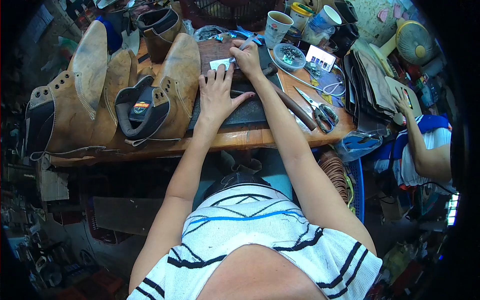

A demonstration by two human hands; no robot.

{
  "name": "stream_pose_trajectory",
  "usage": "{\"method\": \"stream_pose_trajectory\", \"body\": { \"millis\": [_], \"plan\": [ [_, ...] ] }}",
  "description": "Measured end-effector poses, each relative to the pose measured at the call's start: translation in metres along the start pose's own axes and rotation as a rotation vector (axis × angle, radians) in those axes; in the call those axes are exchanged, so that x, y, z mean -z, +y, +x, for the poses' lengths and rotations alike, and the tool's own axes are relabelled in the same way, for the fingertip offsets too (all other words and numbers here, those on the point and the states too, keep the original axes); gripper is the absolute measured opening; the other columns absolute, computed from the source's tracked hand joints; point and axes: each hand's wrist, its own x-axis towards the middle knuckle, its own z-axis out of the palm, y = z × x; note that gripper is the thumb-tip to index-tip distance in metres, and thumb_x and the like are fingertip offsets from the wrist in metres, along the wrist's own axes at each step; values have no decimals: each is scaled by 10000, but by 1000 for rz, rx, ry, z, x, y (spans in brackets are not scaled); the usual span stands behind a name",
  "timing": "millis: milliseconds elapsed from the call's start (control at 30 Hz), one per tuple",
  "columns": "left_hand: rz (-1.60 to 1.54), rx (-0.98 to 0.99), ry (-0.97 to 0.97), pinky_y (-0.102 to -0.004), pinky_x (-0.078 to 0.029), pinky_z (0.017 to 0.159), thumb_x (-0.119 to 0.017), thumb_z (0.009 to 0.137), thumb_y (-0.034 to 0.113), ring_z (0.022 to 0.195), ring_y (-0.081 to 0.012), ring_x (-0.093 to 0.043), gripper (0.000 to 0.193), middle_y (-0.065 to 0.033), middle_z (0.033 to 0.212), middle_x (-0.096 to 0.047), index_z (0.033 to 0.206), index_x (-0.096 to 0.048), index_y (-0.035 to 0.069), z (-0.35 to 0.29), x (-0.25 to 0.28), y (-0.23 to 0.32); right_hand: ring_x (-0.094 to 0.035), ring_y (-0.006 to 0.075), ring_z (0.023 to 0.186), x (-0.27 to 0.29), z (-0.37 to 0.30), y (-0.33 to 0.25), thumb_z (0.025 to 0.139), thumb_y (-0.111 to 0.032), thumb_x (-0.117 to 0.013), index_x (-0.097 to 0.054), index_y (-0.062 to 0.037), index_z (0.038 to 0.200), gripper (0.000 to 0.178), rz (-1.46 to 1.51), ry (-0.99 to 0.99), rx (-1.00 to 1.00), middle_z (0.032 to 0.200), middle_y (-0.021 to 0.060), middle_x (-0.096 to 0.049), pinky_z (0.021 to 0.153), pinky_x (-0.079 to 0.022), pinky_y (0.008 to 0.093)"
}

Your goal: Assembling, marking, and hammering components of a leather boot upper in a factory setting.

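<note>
My right hand (pixel 248 61) grips a slim grey pen (pixel 248 41), its tip down at a small white slip of paper (pixel 219 64). Beside it, my left hand (pixel 218 94) lies flat, fingertips on the paper's lower edge and thumb spread out to the right. Both hands rest over a dark work board (pixel 202 112) on the wooden table (pixel 235 140). A hammer with a brown wooden handle (pixel 295 107) lies partly under my right forearm. To its right are scissors (pixel 320 110) with dark wrapped handles.
Unfinished brown leather boot uppers (pixel 175 75) crowd the table's left. At the back right stand paper cups (pixel 277 30), a tub of small eyelets (pixel 289 56) and a lit phone (pixel 321 57). Stacked dark leather pieces (pixel 370 82) and a fan (pixel 414 42) are farther right, near another person's arm (pixel 415 135).
</note>
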Motion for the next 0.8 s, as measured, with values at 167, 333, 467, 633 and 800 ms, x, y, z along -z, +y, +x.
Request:
{"method": "stream_pose_trajectory", "body": {
  "millis": [167, 333, 467, 633, 800],
  "plan": [
    [0, 2, 6, -404, -304, 930, -589, 766, 796, 1094, -246, -441, 953, -71, 1257, -530, 1425, -538, 108, 0, -2, -1, -458, 190, 457, 2, 0, 0, 711, -184, -595, -529, 18, 618, 232, -22, 8, 14, 519, 150, -434, 489, -353, 384],
    [-3, -4, 27, -406, -303, 932, -589, 767, 796, 1088, -245, -440, 952, -72, 1264, -528, 1428, -535, 114, -1, -3, -1, -459, 179, 461, 1, -1, -2, 713, -182, -594, -526, 16, 614, 231, -19, 9, 12, 517, 143, -428, 489, -351, 380],
    [-1, -3, 24, -407, -304, 931, -589, 769, 795, 1085, -246, -439, 949, -72, 1266, -526, 1429, -534, 116, -1, -2, 0, -458, 179, 463, 1, -1, -2, 718, -177, -593, -527, 15, 620, 225, -28, 16, 6, 519, 139, -430, 490, -352, 376],
    [-3, 2, 8, -409, -304, 932, -584, 771, 798, 1090, -247, -436, 953, -74, 1262, -524, 1435, -529, 117, 0, 0, 0, -465, 186, 466, 2, -1, -3, 722, -169, -593, -529, 14, 623, 217, -12, 37, 6, 521, 140, -439, 492, -358, 376],
    [-12, -3, 12, -408, -300, 936, -586, 769, 797, 1097, -246, -436, 956, -77, 1262, -523, 1439, -526, 117, 0, -1, -1, -468, 185, 465, 1, -1, -6, 729, -165, -588, -529, 12, 623, 216, -4, 41, 25, 519, 138, -442, 491, -363, 377]
  ]
}}
